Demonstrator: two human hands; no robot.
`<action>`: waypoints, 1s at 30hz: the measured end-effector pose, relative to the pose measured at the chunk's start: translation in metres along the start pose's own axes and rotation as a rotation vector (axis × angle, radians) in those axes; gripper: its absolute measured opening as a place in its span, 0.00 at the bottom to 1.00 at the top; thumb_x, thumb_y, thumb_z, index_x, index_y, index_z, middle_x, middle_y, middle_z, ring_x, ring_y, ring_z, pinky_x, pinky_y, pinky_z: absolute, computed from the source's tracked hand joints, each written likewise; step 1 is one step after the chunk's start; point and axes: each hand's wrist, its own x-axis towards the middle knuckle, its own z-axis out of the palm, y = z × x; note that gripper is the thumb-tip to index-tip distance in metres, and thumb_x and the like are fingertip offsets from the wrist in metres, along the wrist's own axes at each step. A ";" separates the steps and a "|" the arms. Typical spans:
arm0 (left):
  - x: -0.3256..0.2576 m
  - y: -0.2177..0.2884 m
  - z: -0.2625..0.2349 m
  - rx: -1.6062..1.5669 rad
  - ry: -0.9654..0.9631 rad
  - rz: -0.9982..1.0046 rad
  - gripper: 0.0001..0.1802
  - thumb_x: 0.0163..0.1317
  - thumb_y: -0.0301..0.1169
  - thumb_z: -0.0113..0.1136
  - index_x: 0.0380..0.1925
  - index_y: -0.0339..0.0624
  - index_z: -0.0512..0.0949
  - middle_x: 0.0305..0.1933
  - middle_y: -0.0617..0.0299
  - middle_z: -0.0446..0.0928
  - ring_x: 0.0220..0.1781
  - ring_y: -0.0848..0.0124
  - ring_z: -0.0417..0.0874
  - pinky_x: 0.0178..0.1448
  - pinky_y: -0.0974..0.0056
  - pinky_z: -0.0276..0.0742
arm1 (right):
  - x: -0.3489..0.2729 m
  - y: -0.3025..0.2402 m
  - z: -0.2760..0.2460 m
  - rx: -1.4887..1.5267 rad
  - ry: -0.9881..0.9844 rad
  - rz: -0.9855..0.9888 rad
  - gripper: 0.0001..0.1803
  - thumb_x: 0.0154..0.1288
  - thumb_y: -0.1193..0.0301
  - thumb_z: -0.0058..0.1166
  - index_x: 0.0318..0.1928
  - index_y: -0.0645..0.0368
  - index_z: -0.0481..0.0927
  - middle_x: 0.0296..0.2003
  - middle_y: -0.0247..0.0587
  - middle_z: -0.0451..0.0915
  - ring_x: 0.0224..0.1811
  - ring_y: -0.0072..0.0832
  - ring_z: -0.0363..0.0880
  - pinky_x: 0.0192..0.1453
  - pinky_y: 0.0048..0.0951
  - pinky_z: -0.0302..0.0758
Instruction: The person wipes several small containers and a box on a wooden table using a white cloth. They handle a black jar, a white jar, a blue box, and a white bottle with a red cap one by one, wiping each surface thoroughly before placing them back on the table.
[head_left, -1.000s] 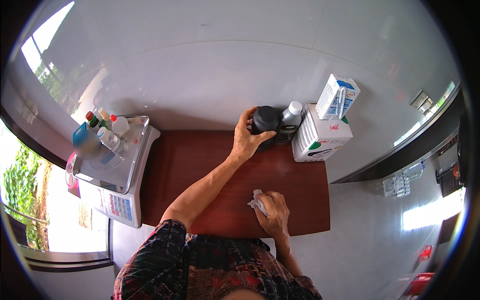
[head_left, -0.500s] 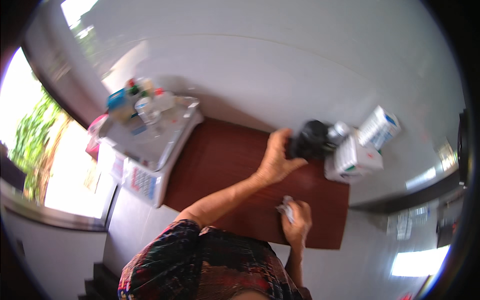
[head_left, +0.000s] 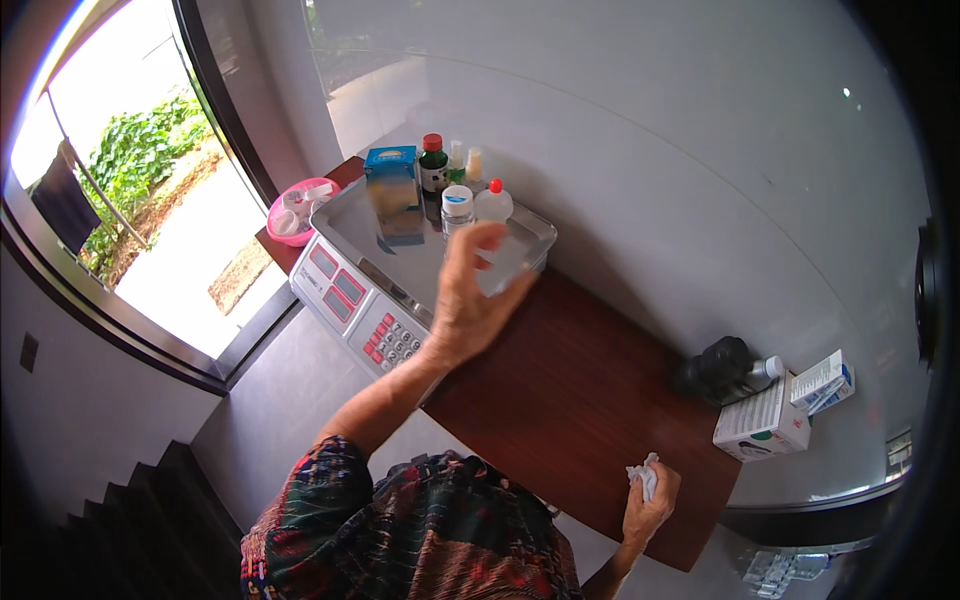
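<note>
My left hand [head_left: 472,298] is raised over the near right edge of the scale's metal tray [head_left: 405,262], its thumb and fingers apart and nothing between them. Just beyond the fingertips stands a clear jar [head_left: 457,203] with a white and blue lid. A squat bottle with a red cap [head_left: 494,203] stands beside it, partly behind the fingers. Over the near right part of the dark red-brown table [head_left: 560,370], my right hand [head_left: 650,505] is closed around a crumpled white tissue [head_left: 646,481].
On the tray are a blue box [head_left: 392,180], a dark red-capped bottle [head_left: 433,165] and small pump bottles. A pink basket [head_left: 293,212] sits left of the scale's keypad panel [head_left: 350,310]. At the table's right end, a black rounded object [head_left: 722,368] adjoins white boxes [head_left: 765,420].
My left hand has moved left, from beside the black object to the scale tray. My view has swung left. The right hand keeps its hold on the tissue.
</note>
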 end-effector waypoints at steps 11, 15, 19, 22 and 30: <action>0.056 -0.081 -0.048 0.399 -0.289 -0.302 0.36 0.48 0.41 0.68 0.55 0.34 0.68 0.51 0.44 0.72 0.55 0.51 0.73 0.59 0.54 0.69 | -0.001 -0.011 0.011 -0.145 0.061 0.139 0.16 0.56 0.76 0.53 0.47 0.60 0.76 0.43 0.45 0.74 0.46 0.43 0.76 0.50 0.40 0.73; 0.058 -0.094 -0.036 0.353 -0.287 -0.294 0.31 0.50 0.39 0.68 0.51 0.34 0.69 0.46 0.45 0.74 0.51 0.50 0.75 0.57 0.53 0.70 | -0.003 -0.010 0.015 -0.182 0.104 0.129 0.17 0.54 0.77 0.55 0.46 0.58 0.76 0.42 0.45 0.75 0.45 0.43 0.76 0.48 0.42 0.72; 0.051 -0.099 -0.039 0.326 -0.179 -0.234 0.25 0.49 0.38 0.69 0.44 0.38 0.72 0.43 0.49 0.76 0.46 0.54 0.77 0.50 0.56 0.72 | -0.002 -0.012 0.015 -0.217 0.095 0.131 0.17 0.55 0.77 0.55 0.47 0.58 0.76 0.43 0.44 0.74 0.45 0.42 0.76 0.49 0.41 0.73; 0.039 -0.067 -0.047 0.160 -0.183 -0.236 0.27 0.51 0.32 0.69 0.49 0.40 0.68 0.46 0.52 0.77 0.50 0.59 0.78 0.53 0.54 0.74 | -0.004 -0.010 0.017 -0.204 0.130 0.126 0.17 0.53 0.78 0.56 0.46 0.57 0.76 0.42 0.44 0.75 0.45 0.43 0.76 0.48 0.42 0.73; -0.033 0.015 -0.019 -0.678 -0.486 -0.292 0.27 0.56 0.25 0.63 0.53 0.37 0.62 0.48 0.59 0.71 0.51 0.72 0.74 0.57 0.63 0.74 | -0.003 -0.004 0.018 0.071 0.237 0.190 0.14 0.58 0.78 0.55 0.46 0.61 0.77 0.44 0.43 0.76 0.43 0.34 0.78 0.46 0.33 0.76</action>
